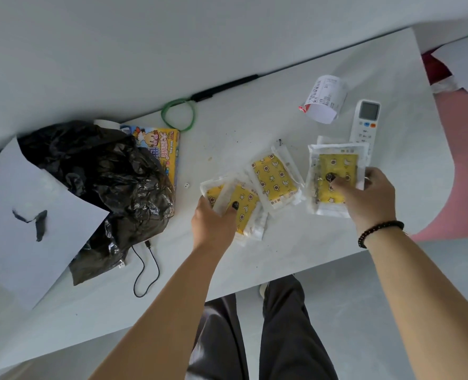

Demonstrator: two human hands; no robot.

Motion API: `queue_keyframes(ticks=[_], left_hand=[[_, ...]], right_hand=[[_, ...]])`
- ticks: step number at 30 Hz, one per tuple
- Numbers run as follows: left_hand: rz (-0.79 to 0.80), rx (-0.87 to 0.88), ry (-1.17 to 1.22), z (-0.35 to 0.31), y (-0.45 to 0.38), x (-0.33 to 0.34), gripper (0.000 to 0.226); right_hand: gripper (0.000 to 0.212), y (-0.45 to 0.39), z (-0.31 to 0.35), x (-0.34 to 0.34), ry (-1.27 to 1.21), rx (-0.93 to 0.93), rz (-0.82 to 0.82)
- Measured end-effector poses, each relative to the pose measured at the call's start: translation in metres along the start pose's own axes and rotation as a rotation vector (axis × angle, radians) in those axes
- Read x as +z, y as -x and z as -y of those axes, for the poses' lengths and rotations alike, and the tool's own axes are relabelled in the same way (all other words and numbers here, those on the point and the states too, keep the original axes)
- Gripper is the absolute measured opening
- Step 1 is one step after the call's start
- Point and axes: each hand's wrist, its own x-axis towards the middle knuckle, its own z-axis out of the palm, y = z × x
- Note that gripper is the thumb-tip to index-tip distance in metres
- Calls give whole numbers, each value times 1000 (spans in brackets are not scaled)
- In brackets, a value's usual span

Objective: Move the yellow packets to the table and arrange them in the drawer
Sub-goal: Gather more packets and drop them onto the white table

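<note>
Both hands hold yellow packets on the white table (254, 264): left hand (213, 223) pinches one packet (245, 212), right hand (370, 198) grips another packet (334, 171).

Soft, even, cool light — faint shadows, mild softness, wide-angle bending at edges.

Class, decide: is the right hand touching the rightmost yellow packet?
Touching. The head view shows the right hand gripping the rightmost yellow packet, thumb pressed on top.
</note>
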Motion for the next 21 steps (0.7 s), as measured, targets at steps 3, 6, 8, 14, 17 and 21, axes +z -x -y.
queue_keyframes(ticks=[3, 6, 8, 14, 17, 21], left_hand=[[-8, -28, 124, 4, 1, -4, 24], [-9, -64, 200, 7, -1, -6, 24], [1, -79, 231, 7, -5, -4, 26], [76, -97, 326, -7, -13, 10, 18], [89, -118, 383, -10, -15, 13, 15], [154, -61, 468, -17, -12, 19, 15]], right_hand=[[50, -3, 4, 15, -42, 26, 124], [66, -12, 7, 38, 85, 48, 318], [61, -20, 9, 55, 230, 29, 361], [68, -19, 17, 81, 370, -51, 420], [66, -15, 15, 77, 199, -28, 472], [48, -2, 9, 78, 3, -46, 506]])
